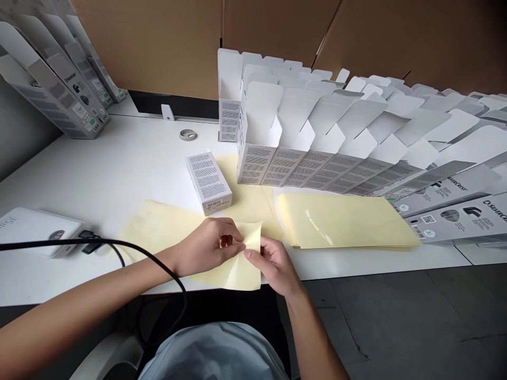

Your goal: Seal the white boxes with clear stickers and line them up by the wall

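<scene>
Head view: two hands (208,245) pinch one sheet (246,273) (yellow).

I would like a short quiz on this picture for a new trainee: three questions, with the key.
1. True or false: only the left hand touches the held sheet.
2. Which stands behind the yellow stack: A) the ring, B) the chair, C) the open boxes?
3. On which side of the stack is the box nearest the left hand?
Key: 1 false, the right hand does too; 2 C; 3 left.
</scene>
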The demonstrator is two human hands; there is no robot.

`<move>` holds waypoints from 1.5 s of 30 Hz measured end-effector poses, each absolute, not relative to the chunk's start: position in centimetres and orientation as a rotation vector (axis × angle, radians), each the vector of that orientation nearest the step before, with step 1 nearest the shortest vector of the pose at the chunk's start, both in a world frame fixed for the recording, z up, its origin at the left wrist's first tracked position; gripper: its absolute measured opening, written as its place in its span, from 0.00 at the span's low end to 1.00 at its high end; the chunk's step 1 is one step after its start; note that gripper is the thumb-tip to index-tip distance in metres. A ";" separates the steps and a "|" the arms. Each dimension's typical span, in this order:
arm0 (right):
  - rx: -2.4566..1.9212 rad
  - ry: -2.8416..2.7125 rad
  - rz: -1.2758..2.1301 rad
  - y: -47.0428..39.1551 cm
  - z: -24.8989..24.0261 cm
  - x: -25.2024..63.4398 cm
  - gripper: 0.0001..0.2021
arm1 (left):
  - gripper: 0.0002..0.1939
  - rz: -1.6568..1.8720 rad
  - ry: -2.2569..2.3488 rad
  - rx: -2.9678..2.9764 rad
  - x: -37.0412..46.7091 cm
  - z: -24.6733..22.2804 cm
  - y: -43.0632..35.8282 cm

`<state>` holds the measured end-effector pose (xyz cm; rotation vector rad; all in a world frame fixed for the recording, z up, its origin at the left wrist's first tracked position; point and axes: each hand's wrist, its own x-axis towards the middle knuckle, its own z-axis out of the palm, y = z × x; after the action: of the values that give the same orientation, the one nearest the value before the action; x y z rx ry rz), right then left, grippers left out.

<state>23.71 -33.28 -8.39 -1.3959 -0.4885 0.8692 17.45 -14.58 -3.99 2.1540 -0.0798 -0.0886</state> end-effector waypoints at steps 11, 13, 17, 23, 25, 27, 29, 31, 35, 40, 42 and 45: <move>-1.365 -0.489 0.893 -33.6 -8.7 23.6 0.11 | 0.14 -0.188 -0.360 2.277 18.9 -2.4 -13.7; -1.383 -0.491 0.879 -33.6 -8.7 23.6 0.11 | 0.13 -0.179 -0.360 2.311 19.0 -2.5 -13.7; -1.468 -0.455 0.824 -33.8 -8.7 23.8 0.13 | 0.11 -0.113 -0.281 2.359 19.0 -2.7 -13.3; -1.934 -0.333 0.394 -34.3 -7.2 23.3 0.16 | 0.10 0.204 -0.130 2.363 18.2 -3.4 -12.3; -2.062 -0.297 0.135 -34.3 -6.2 22.6 0.17 | 0.07 0.560 -0.263 2.460 17.7 -3.8 -11.9; -1.986 -0.346 0.175 -34.1 -5.1 22.0 0.16 | 0.08 0.969 -0.556 2.576 17.1 -4.1 -11.5; -1.748 -0.396 0.448 -33.4 -4.4 21.6 0.16 | 0.13 1.200 -0.885 2.641 16.6 -4.2 -11.2; -1.491 -0.354 0.668 -32.4 -4.2 21.6 0.18 | 0.17 1.217 -1.062 2.668 16.2 -4.2 -10.9; -1.254 -0.206 0.754 -30.3 -4.6 21.9 0.19 | 0.21 1.158 -1.089 2.694 15.7 -4.0 -10.6; -1.338 -0.240 0.669 -29.9 -5.0 22.4 0.13 | 0.16 1.159 -1.227 2.739 15.3 -4.3 -9.8; -1.435 -0.299 0.587 -30.2 -5.0 23.1 0.12 | 0.17 1.061 -1.091 2.760 15.5 -4.8 -9.1; -1.494 -0.349 0.499 -30.2 -4.8 24.5 0.11 | 0.17 1.001 -0.599 2.783 16.6 -5.8 -8.1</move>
<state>24.47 -30.16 -4.84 -1.4937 -0.3488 0.4991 16.62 -8.05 -5.80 2.7833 -0.5992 1.0008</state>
